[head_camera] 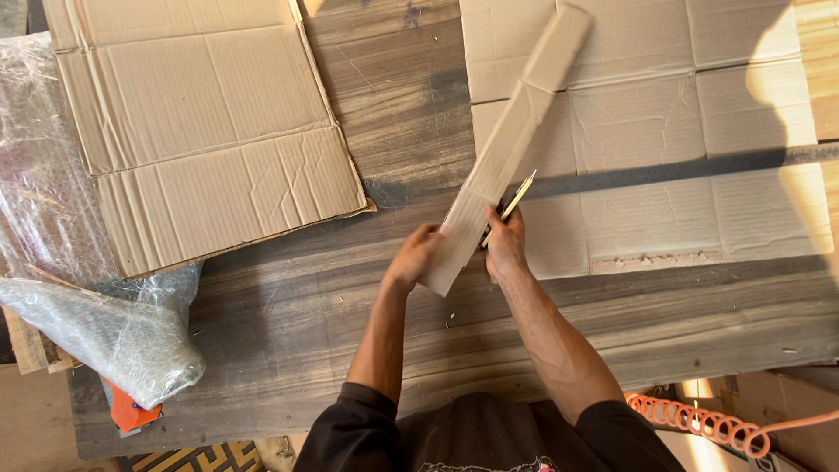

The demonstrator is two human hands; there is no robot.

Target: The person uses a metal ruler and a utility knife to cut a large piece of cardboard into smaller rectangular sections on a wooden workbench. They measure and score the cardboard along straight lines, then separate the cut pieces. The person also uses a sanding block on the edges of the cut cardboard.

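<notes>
The long cardboard strip (507,149) is slanting up and away over the wooden desk (288,323), its near end pinched in the left hand (417,255), fingers wrapping its edge. The right hand (505,246) is sitting just beside it, gripping a knife (509,206) whose blade is lying against the strip's right edge. Both forearms are reaching forward, elbows tucked. Flat cardboard sheets (201,131) are lying on either side.

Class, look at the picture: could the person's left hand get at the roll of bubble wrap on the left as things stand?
Probably not right away: the left hand is gripping the cardboard strip. The tabletop toward the bubble wrap looks unobstructed, though.
</notes>
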